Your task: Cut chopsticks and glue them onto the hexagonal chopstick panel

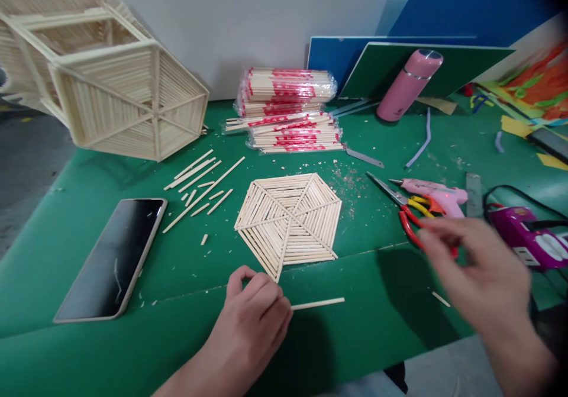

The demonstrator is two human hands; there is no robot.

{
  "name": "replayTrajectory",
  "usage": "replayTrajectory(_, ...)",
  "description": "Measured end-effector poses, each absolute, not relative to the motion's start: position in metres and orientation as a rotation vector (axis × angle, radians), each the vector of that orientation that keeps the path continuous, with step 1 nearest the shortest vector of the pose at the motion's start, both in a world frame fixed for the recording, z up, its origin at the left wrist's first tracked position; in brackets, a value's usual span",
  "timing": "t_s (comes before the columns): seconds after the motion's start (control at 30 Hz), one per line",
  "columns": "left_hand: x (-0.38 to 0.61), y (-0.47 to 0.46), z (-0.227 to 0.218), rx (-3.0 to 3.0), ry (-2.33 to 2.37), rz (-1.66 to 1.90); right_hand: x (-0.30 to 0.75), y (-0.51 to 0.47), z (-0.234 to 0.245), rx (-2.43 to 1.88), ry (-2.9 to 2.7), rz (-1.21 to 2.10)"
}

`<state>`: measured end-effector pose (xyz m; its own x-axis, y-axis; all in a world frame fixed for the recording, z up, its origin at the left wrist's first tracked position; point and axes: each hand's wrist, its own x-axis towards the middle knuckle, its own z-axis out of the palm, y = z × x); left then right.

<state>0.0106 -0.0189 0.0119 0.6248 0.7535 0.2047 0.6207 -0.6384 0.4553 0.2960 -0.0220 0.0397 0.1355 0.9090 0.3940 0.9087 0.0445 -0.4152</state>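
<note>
A pale wall [248, 24] is running along the back, catching soft, even light. 2 blue boards [470, 6] and 1 green board [390, 68] are leaning against it at the right. A green cover is lying over the tabletop [377, 308], with a seam crossing it. Grey floor [26, 160] is showing at the left.

A craft workshop: green worktable [381, 302], glue gun [437, 194] and cutters [402, 205] at 3 o'clock, chopstick packs [288, 110] at 12, stick-built frame [115, 95] at 10.
</note>
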Motion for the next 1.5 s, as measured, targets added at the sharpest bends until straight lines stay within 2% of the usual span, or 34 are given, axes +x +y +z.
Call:
replayTrajectory(0.1, 0.014, -0.019, 0.016, 2.587, 1.048, 0.506, 0.244, -0.033, 0.038, -1.348, -2.247, 0.46)
replayTrajectory(0.2, 0.014, -0.019, 0.016, 2.651, 1.031, 0.559, 0.214, -0.038, 0.025, -1.247, -2.401, 0.597)
replayTrajectory(0.43, 0.011, -0.019, 0.019, 2.66, 1.015, 0.496, 0.201, -0.035, 0.011, -1.249, -2.466, 0.513)
replayTrajectory(0.7, -0.001, -0.002, 0.024, 2.365, 1.232, 0.663, 0.211, -0.011, 0.017, -1.354, -2.417, 0.428)
replayTrajectory(0.87, -0.006, 0.009, 0.006, 2.354, 1.273, 0.838, 0.206, 0.002, 0.019, -1.372, -2.449, 0.414)
replayTrajectory(1.03, -0.006, 0.009, -0.008, 2.332, 1.213, 0.8, 0.197, 0.004, 0.017, -1.349, -2.472, 0.435)
replayTrajectory(1.5, -0.004, 0.011, -0.006, 2.311, 1.21, 0.818, 0.196, 0.007, 0.013, -1.343, -2.558, 0.402)
